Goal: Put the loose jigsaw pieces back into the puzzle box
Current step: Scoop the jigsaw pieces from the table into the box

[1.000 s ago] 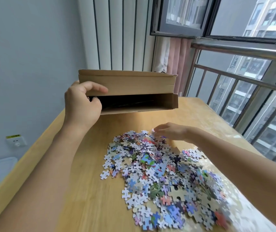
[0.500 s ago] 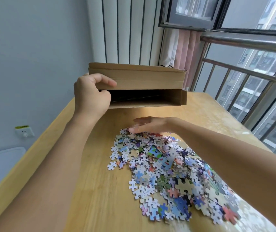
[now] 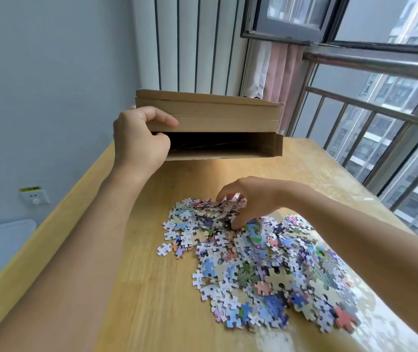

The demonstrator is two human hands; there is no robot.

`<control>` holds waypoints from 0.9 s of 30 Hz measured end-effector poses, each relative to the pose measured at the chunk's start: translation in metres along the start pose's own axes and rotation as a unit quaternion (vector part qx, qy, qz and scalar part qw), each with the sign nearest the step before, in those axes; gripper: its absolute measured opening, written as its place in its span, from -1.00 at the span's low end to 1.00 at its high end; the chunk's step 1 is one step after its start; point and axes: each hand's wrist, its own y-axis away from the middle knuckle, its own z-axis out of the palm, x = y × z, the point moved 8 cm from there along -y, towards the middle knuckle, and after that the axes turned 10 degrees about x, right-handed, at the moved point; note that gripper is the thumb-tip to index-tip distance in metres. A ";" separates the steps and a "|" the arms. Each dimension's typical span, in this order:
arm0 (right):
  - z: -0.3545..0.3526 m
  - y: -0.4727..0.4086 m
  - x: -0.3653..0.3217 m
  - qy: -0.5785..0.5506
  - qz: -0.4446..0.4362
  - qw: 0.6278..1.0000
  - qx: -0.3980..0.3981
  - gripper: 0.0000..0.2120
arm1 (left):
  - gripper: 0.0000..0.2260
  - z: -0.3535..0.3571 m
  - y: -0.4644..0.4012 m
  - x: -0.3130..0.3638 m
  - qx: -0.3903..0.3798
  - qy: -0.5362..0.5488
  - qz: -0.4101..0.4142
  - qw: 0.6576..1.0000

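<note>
The right hand (image 3: 248,199) curls its fingers round a clump at the far end of the jigsaw pieces (image 3: 258,257) heaped on the wooden table (image 3: 136,288). The cardboard puzzle box (image 3: 218,128), long axis left to right, is gripped at its left end by the left hand (image 3: 140,141). Its open slot lies just beyond and above the right hand.

right hand (image 3: 249,199) now curled, gathering jigsaw pieces (image 3: 258,260) at pile's far edge

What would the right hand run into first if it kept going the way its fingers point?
Its fingers curl down-left into the pile of jigsaw pieces, so the right hand would probably meet more pieces first, then the wooden table beneath.
</note>
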 end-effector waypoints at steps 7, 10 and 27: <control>0.003 0.025 0.012 0.034 0.055 0.998 0.008 -0.08 | -0.56 0.007 0.006 0.004 -0.007 0.002 0.019 1.000; -0.001 0.028 0.010 0.028 0.054 0.995 0.076 -0.37 | -0.56 0.006 0.005 0.002 -0.009 0.008 0.019 1.000; -0.062 0.073 -0.003 -0.063 -0.031 0.948 0.311 -0.77 | -0.51 0.006 0.004 -0.001 -0.025 0.014 -0.032 0.999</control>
